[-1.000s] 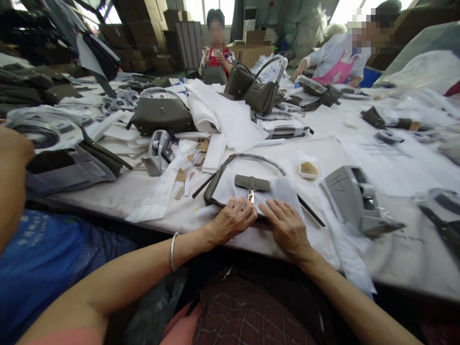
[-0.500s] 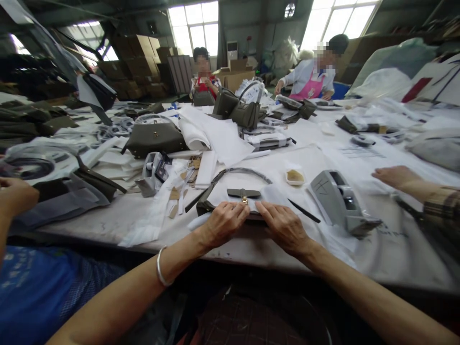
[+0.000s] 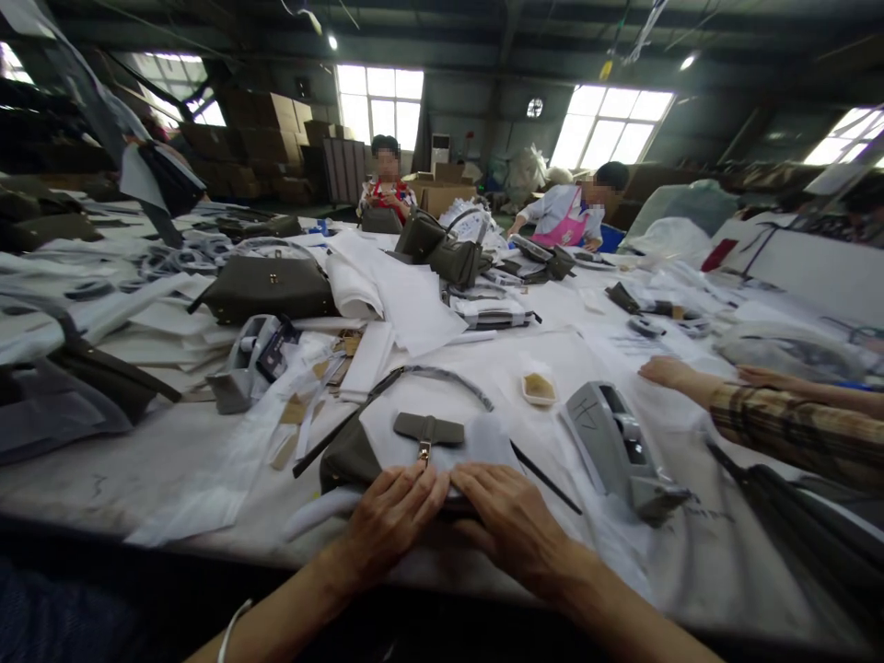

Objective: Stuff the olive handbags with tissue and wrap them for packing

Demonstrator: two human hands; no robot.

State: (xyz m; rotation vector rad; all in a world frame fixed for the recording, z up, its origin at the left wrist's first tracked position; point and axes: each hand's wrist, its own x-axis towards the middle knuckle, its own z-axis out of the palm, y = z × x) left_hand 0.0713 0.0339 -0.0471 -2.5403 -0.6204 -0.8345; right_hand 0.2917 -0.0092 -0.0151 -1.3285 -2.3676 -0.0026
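Note:
An olive handbag (image 3: 343, 458) lies on the table in front of me, white paper spread over its upper side. Its wrapped handle (image 3: 452, 378) arches away from me. The flap tab (image 3: 429, 428) with a gold clasp (image 3: 424, 451) shows on top of the paper. My left hand (image 3: 397, 506) holds the bag's near edge just below the clasp, fingers together on top and thumb hidden. Close beside it, my right hand (image 3: 511, 520) grips the same edge, with its fingers over the top. A dark strap (image 3: 545, 476) sticks out to the right.
Grey tape dispensers stand right (image 3: 608, 442) and left (image 3: 243, 364) of the bag. Beyond it is a small white dish (image 3: 539, 389). More olive bags (image 3: 269, 287) and paper sheets (image 3: 407, 290) lie farther back. A co-worker's plaid sleeve (image 3: 787, 424) reaches in from the right.
The view has tilted up and turned right, so the bag appears lower and further left. More of the flap tab shows. Both hands stay on the bag's near edge. A co-worker's hand at left has left view.

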